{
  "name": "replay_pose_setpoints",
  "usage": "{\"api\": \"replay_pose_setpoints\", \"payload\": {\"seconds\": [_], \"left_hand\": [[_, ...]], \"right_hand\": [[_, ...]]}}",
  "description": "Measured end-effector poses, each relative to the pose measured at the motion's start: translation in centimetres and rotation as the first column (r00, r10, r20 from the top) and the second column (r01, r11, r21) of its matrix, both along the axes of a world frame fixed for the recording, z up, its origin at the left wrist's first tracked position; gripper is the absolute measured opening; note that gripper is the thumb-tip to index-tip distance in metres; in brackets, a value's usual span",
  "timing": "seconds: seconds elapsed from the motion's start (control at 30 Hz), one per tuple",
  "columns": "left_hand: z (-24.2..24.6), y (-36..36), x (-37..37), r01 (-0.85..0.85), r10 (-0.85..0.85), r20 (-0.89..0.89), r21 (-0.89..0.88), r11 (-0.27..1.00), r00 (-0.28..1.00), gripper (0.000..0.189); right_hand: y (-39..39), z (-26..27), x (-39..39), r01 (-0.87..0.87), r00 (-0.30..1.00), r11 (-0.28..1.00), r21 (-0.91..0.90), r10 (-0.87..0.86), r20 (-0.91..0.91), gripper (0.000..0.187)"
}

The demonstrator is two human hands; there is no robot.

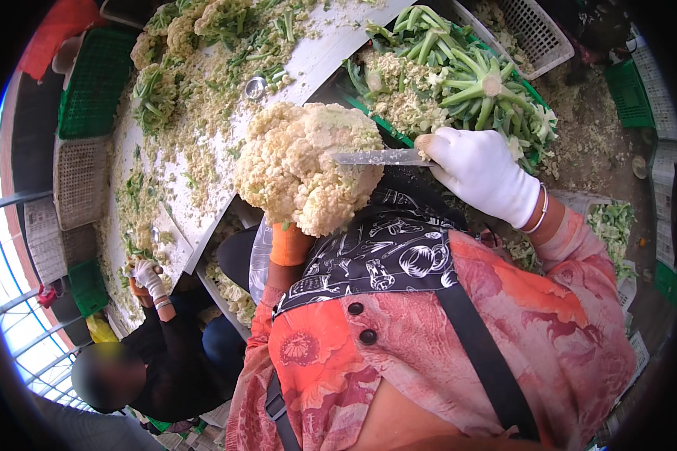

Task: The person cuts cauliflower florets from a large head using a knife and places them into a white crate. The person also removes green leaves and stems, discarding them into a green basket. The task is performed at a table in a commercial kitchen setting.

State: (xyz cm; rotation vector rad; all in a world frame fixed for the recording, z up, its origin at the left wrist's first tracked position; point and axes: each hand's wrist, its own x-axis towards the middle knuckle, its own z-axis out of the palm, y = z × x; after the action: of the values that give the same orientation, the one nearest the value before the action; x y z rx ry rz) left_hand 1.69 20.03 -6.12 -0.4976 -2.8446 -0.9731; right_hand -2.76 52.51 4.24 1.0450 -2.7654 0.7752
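Observation:
A large cauliflower head [310, 163] is held up in front of my apron, its pale yellow curds facing me. My left hand [290, 245], in an orange glove, supports it from beneath; the curds hide most of the fingers. My right hand [479, 172] wears a white glove and grips a knife. The knife's blade [378, 158] points left across the cauliflower's right side, with crumbs stuck to it. Whether the edge touches the curds I cannot tell.
Cauliflower heads [183, 34] and crumbs cover the white table [327, 56], where a small metal ring [255, 88] lies. Leaves and stalks [485, 84] fill a green crate [398, 132] beside it. Further left, a co-worker's gloved hand [149, 276] works at the table. White crates [82, 180] stand beyond.

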Motion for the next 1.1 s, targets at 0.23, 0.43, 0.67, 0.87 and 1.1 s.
{"api": "replay_pose_setpoints", "payload": {"seconds": [0.23,0.43,0.67,0.87,1.1], "left_hand": [[0.6,-1.2,1.5,0.045,-0.037,0.041,-0.235,0.971,0.998,0.053],[-0.4,0.1,2.1,-0.113,0.098,0.079,0.214,0.97,0.992,0.049],[0.0,0.7,1.2,-0.116,0.129,-0.052,0.197,0.974,0.99,0.041],[0.5,1.6,1.5,-0.18,0.196,-0.021,0.309,0.934,0.98,0.047],[1.0,2.1,1.6,-0.205,0.207,0.033,0.359,0.911,0.978,0.043]], "right_hand": [[-0.3,0.3,0.1,0.136,0.988,0.99,0.018,-0.137,0.069,0.018],[-0.7,1.2,-0.6,0.018,0.987,0.994,-0.105,-0.001,0.16,0.018],[-2.0,2.6,-1.7,-0.1,0.991,0.994,0.039,0.104,-0.09,0.023],[-2.3,2.7,-1.0,-0.037,0.988,0.987,0.159,0.06,-0.14,0.015],[-0.2,1.5,-1.4,0.06,0.994,0.98,0.192,-0.04,-0.104,0.019]]}}
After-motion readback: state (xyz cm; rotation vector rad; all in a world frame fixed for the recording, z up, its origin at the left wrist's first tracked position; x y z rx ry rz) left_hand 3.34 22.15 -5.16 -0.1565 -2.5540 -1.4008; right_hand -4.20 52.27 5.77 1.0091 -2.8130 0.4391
